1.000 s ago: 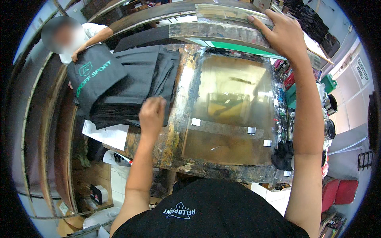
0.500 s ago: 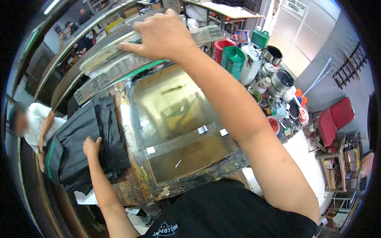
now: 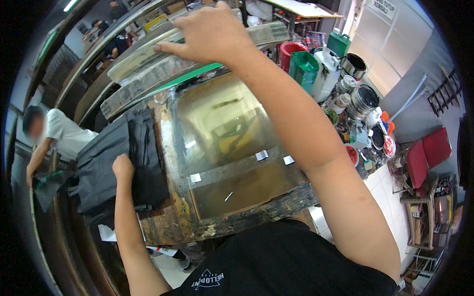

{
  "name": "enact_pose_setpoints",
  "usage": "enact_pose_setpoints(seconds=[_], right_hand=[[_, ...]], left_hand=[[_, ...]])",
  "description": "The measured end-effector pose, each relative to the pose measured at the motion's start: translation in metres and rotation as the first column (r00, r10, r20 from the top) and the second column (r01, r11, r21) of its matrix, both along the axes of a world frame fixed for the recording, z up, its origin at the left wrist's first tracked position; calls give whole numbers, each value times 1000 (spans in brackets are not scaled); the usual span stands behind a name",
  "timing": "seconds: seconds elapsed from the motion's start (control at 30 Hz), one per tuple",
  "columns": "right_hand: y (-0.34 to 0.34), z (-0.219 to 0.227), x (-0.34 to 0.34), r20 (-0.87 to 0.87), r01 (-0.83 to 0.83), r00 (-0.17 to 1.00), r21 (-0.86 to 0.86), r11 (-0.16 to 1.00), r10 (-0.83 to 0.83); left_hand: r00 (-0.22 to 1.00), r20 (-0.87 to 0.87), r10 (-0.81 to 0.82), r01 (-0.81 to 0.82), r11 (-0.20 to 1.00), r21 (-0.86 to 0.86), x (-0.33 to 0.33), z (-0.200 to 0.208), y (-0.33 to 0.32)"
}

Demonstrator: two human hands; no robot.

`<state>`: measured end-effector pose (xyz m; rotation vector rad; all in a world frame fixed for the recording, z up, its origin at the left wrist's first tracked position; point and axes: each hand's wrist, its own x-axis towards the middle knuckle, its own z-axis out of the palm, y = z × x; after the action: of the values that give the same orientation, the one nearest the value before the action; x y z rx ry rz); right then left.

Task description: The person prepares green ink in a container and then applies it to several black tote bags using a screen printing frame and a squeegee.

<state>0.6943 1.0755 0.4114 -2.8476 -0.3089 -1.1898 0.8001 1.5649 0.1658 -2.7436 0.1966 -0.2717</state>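
Head view: single fisheye, looking steeply down from close above the printing screen frame, own forearms entering from lower edge.

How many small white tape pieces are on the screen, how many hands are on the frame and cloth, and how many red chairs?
White tape pieces: 3
Hands, right hand and left hand: 2
Red chairs: 1
Total: 6

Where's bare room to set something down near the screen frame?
Little. The mesh between the right hand and near frame edge is bare. Black cloth under the left hand fills the left; cans crowd the right.
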Motion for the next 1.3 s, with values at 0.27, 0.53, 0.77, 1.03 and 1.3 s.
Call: enact_pose_setpoints(seconds=[0.27,0.53,0.77,1.03,1.3], right_hand=[[6,28,-15,-294,-12,956,-3,1000,10],[14,33,-1,-354,72,932,-36,997,-80],[11,26,1,-313,33,950,30,999,-22],[2,26,-2,-313,-9,950,-18,1000,2],[1,29,1,-315,11,949,-58,998,-28]], left_hand=[[992,-127,-19,-55,833,-550,-22,61,16],[849,-14,-528,382,633,-673,-40,24,-95],[860,-153,-487,195,590,-783,-62,-18,-307],[755,-67,-653,470,608,-640,-115,-56,-357],[788,-123,-603,487,733,-474,-134,-96,-321]])
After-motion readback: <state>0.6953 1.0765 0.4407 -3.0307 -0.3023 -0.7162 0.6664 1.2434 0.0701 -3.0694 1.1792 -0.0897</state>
